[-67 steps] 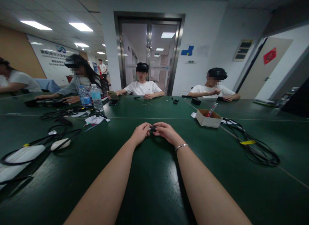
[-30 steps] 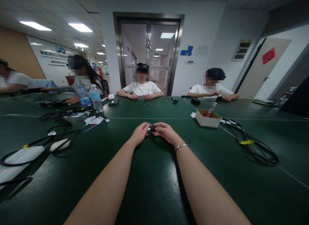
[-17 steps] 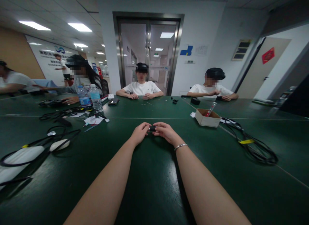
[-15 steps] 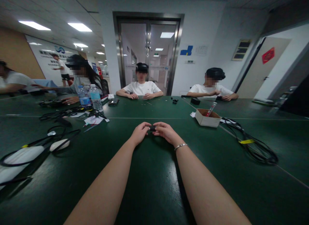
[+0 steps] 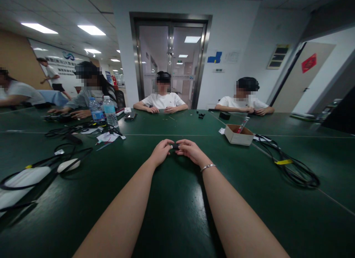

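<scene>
Both hands meet over the green table [image 5: 169, 199], arms stretched forward, around a small black object [image 5: 175, 147]. My left hand [image 5: 161, 151] pinches its left end, where a small bright spot shows by the fingertips. From the other side, my right hand [image 5: 191, 151], with a silver bracelet [image 5: 208, 167] on its wrist, grips the right end between thumb and fingers. The object is too small and too covered by fingers for me to tell its kind.
At right stand a small open cardboard box [image 5: 239, 136] holding a clear tube and a coiled black cable [image 5: 299, 171]. Water bottles [image 5: 110, 114], papers [image 5: 108, 138], cables and a white mouse [image 5: 68, 165] lie at left. Several people sit around the table, one opposite [image 5: 163, 99].
My hands stay in place around the black object; a bright spot at its left end shows more clearly. In the background, a standing person has moved left.
</scene>
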Demonstrator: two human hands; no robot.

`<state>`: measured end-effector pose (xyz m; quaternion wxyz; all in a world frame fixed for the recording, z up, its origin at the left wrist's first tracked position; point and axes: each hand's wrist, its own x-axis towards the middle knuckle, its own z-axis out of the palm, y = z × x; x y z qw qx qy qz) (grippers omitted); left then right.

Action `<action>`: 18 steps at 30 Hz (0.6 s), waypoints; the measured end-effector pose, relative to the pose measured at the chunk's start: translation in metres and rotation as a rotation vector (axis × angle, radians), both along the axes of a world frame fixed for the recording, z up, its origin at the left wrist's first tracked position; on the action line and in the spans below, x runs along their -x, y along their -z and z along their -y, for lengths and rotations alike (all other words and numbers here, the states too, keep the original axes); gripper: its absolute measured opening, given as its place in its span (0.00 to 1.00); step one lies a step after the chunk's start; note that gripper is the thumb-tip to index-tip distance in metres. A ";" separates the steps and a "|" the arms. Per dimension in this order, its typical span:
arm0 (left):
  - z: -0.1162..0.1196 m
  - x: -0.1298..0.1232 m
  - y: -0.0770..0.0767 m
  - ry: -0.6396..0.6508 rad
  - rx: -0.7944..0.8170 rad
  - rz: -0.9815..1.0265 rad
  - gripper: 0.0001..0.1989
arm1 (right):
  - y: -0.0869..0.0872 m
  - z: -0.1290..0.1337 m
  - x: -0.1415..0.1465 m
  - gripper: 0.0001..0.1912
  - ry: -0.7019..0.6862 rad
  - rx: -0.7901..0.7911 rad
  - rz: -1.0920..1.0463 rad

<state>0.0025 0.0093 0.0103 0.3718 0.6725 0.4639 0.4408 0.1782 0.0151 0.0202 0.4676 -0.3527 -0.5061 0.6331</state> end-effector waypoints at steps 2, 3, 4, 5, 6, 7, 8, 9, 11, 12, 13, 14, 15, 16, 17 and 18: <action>-0.001 0.000 0.001 -0.008 -0.019 -0.007 0.14 | 0.000 -0.001 0.000 0.10 -0.001 -0.002 0.005; -0.001 0.000 0.001 -0.012 -0.020 -0.010 0.14 | 0.001 -0.001 0.000 0.10 -0.001 -0.002 0.007; -0.001 0.000 0.001 -0.016 -0.014 -0.012 0.13 | 0.001 -0.001 0.000 0.10 -0.001 -0.002 0.008; -0.001 0.000 0.001 -0.017 -0.006 -0.015 0.14 | 0.001 -0.001 0.000 0.10 -0.002 -0.002 0.006; 0.000 0.000 0.001 -0.015 0.000 -0.016 0.14 | 0.001 -0.001 0.000 0.10 -0.003 -0.001 0.004; 0.000 0.000 0.001 -0.012 0.002 -0.016 0.14 | 0.001 0.000 0.000 0.10 -0.003 0.000 0.002; 0.000 0.000 0.001 -0.006 -0.002 -0.014 0.14 | 0.000 0.000 0.000 0.10 -0.004 0.001 0.002; 0.000 0.000 0.001 0.001 -0.010 -0.014 0.15 | 0.000 0.000 0.000 0.10 -0.002 0.002 0.002; 0.001 0.000 0.000 0.010 -0.024 -0.017 0.15 | 0.000 0.000 0.000 0.10 0.003 0.003 0.005; 0.001 0.000 0.000 0.009 -0.023 -0.018 0.15 | 0.000 0.000 0.000 0.10 0.006 0.004 0.006; 0.001 0.000 0.000 0.006 -0.015 -0.018 0.15 | 0.000 -0.001 0.000 0.10 0.006 0.005 0.007; 0.001 0.000 0.000 0.002 -0.004 -0.016 0.15 | 0.001 -0.001 0.000 0.10 0.005 0.005 0.006; 0.002 -0.001 -0.001 -0.001 0.007 -0.011 0.15 | 0.001 -0.001 0.000 0.10 0.003 0.005 0.004; 0.002 -0.001 -0.001 0.000 0.015 -0.006 0.15 | 0.001 -0.001 0.000 0.10 0.001 0.004 0.002; 0.002 -0.001 -0.001 0.002 0.019 -0.003 0.15 | 0.001 -0.001 0.000 0.10 0.000 0.002 -0.001; 0.002 -0.001 -0.001 0.008 0.022 -0.001 0.15 | 0.002 -0.001 0.000 0.10 -0.002 0.000 -0.004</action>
